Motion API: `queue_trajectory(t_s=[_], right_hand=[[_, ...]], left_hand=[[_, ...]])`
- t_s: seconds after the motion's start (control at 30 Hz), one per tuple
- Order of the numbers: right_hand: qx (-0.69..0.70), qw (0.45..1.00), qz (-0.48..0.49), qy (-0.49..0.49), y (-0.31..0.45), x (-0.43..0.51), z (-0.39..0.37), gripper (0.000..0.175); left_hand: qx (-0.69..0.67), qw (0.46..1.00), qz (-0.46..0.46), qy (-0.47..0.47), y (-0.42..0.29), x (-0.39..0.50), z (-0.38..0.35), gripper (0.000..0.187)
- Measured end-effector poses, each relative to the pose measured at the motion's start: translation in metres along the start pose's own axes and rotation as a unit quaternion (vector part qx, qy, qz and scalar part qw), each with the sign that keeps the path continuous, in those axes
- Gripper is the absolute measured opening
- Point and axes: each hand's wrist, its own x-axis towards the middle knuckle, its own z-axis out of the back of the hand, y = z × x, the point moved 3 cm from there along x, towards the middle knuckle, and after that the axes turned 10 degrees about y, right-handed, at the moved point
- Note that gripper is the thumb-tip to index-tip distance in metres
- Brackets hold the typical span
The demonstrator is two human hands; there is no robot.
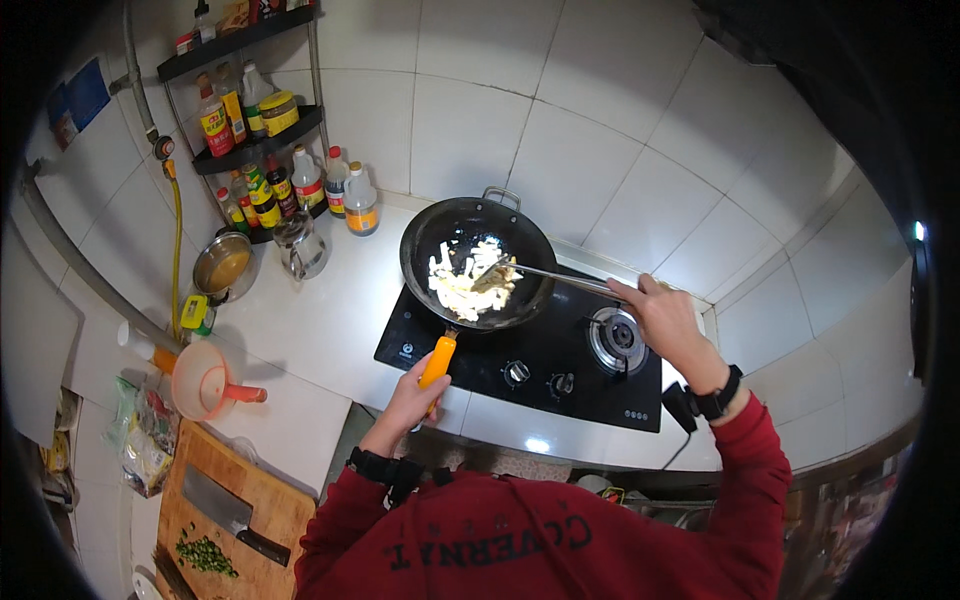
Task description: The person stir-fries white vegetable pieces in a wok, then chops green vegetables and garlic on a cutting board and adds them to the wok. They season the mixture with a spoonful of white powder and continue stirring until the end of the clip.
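A black wok (pixel 525 300) sits over the left side of a black glass gas hob (pixel 480 367). My left hand (pixel 412 401) is closed around its orange handle (pixel 439 361). White food pieces (pixel 465 296) lie in the bottom of the wok. My right hand (pixel 664 319) holds a long metal spatula (pixel 559 276) by its handle, from the right. The spatula's blade is down among the white pieces. Two knobs (pixel 517 372) on the hob's front and an uncovered burner (pixel 621 337) are below and left of my right hand.
Sauce bottles (pixel 217 124) fill a black corner rack (pixel 247 154). A glass jug (pixel 300 244), metal pot (pixel 223 266) and plastic strainer (pixel 201 382) stand on the left counter. A cleaver (pixel 217 499) and chopped green pieces (pixel 204 555) lie on a wooden board (pixel 277 506). Tiled walls (pixel 480 112) rise behind.
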Motion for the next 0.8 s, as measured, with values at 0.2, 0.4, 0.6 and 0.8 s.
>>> queue_trajectory(t_s=[0.2, 0.4, 0.6, 0.8], right_hand=[[-0.013, 1.0, -0.014, 0.019, 0.018, 0.01, -0.008, 0.04], [0.027, 0.997, -0.068, -0.012, 0.0, 0.041, -0.025, 0.033], [0.059, 0.987, -0.125, 0.078, -0.038, 0.088, -0.05, 0.026], [0.148, 0.943, -0.158, 0.253, -0.057, 0.127, -0.072, 0.033]], left_hand=[[-0.003, 1.0, 0.007, -0.003, -0.001, 0.001, -0.001, 0.064], [-0.005, 1.0, 0.001, -0.002, -0.002, -0.002, -0.001, 0.062], [0.004, 1.0, 0.001, -0.006, -0.001, -0.001, -0.003, 0.062], [0.004, 1.0, 0.003, -0.007, -0.001, -0.001, -0.003, 0.061]])
